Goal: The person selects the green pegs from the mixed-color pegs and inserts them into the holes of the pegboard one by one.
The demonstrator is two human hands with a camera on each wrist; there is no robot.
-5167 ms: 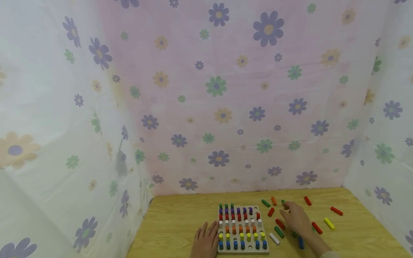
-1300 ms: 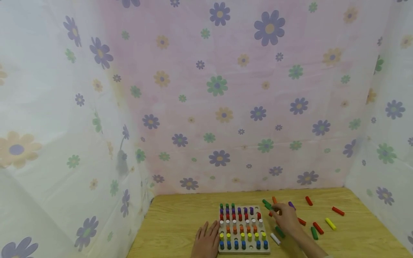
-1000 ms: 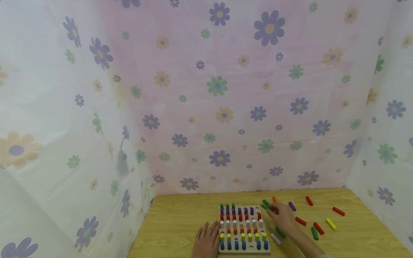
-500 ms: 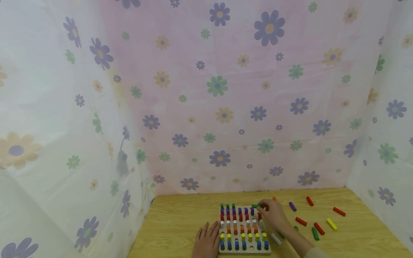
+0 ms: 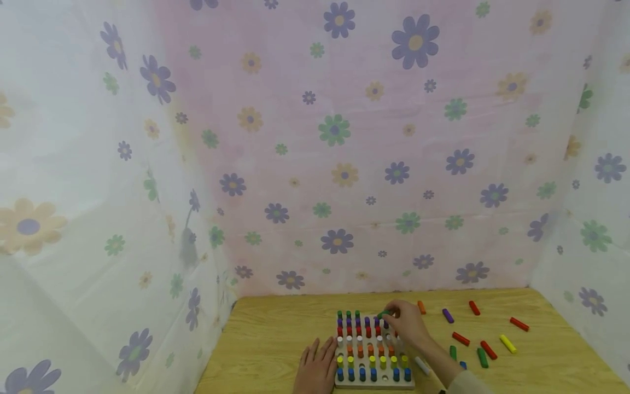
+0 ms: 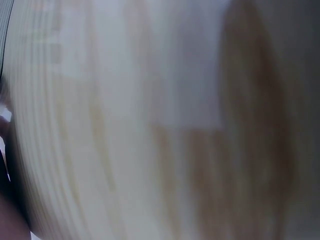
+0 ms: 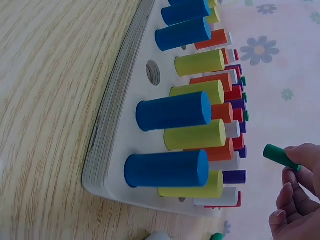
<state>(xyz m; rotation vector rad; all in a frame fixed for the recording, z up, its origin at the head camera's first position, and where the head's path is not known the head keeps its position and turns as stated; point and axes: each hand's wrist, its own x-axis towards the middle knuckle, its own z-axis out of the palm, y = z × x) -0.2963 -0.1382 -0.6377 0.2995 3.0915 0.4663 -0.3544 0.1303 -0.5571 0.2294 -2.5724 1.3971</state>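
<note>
A pale wooden pegboard (image 5: 374, 386) stands on the table with rows of upright blue, yellow, orange, white, red, purple and green pegs. My right hand (image 5: 407, 324) pinches a green peg (image 7: 279, 156) between thumb and fingers, tilted, above the far row of the board. In that row, three green pegs (image 5: 348, 314) stand at the left. My left hand (image 5: 316, 368) lies flat on the table, fingers spread, fingertips right at the board's left edge. A blurred wood surface (image 6: 115, 125) fills the left wrist view.
To the right lie loose pegs: several red, including one red peg (image 5: 519, 324), a yellow peg (image 5: 508, 343), a purple peg (image 5: 447, 315), an orange peg (image 5: 421, 307) and green ones (image 5: 482, 357). A white peg (image 5: 421, 365) lies beside the board. Flowered sheets surround the table.
My right hand was among the loose pegs, then held a green peg right of the board; it has since moved left over the board's far row. My left hand has stayed in place.
</note>
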